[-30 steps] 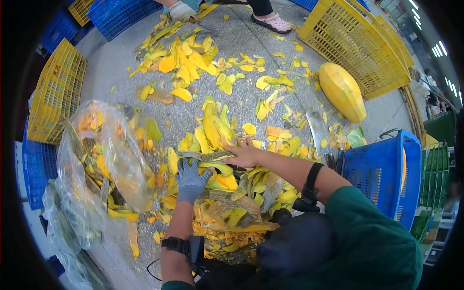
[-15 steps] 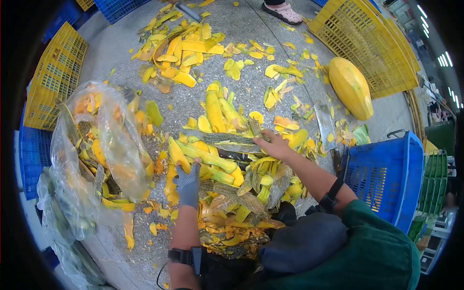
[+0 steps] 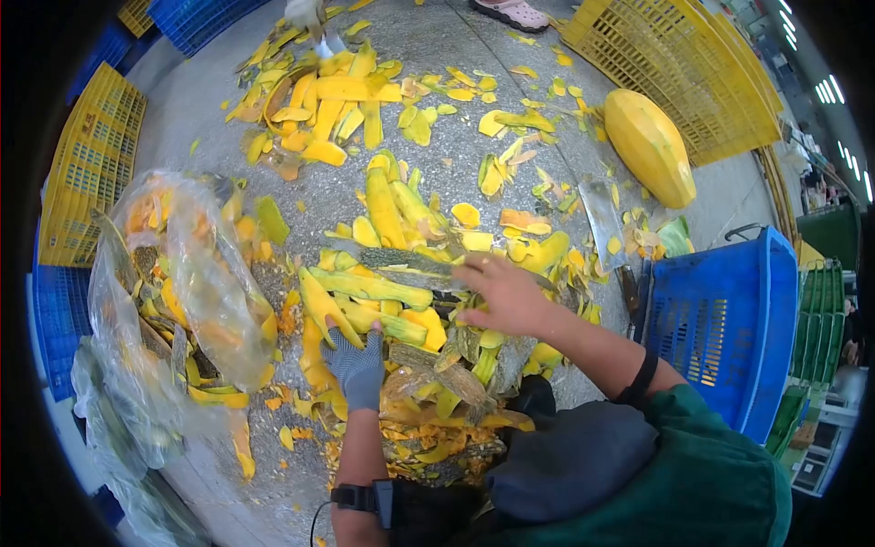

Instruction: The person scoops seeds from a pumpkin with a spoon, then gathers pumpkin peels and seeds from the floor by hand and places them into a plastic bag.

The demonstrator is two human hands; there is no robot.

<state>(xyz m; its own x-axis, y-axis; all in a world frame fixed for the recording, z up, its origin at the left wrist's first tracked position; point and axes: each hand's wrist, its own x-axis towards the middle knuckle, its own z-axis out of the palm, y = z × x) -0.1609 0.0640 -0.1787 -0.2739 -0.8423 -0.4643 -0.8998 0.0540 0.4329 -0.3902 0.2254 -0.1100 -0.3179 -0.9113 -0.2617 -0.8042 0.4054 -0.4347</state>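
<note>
My left hand (image 3: 355,363), in a grey glove, has its fingers spread against the lower left of a heap of yellow and green peels (image 3: 369,287). Its thumb and fingertips touch the peels. Bare and apart-fingered, my right hand (image 3: 501,294) is over the heap's right side, beside a long dark-green rind strip (image 3: 406,262). Whether its fingertips touch the rind is unclear. More rind pieces (image 3: 447,374) lie below, near my knees. A clear plastic bag (image 3: 219,310) full of peels stands left of my left hand.
A cleaver (image 3: 602,223) lies right of the heap, near a peeled yellow gourd (image 3: 649,148) and a blue crate (image 3: 715,328). Yellow crates (image 3: 674,77) stand at the upper right, another (image 3: 91,169) at left. A co-worker's pink shoe (image 3: 515,13) and more peels (image 3: 328,100) are ahead.
My right hand has shifted left and down over the heap, its fingers lifting from the rind strip. My left hand's fingers are more spread. The tool at the top has moved down and left.
</note>
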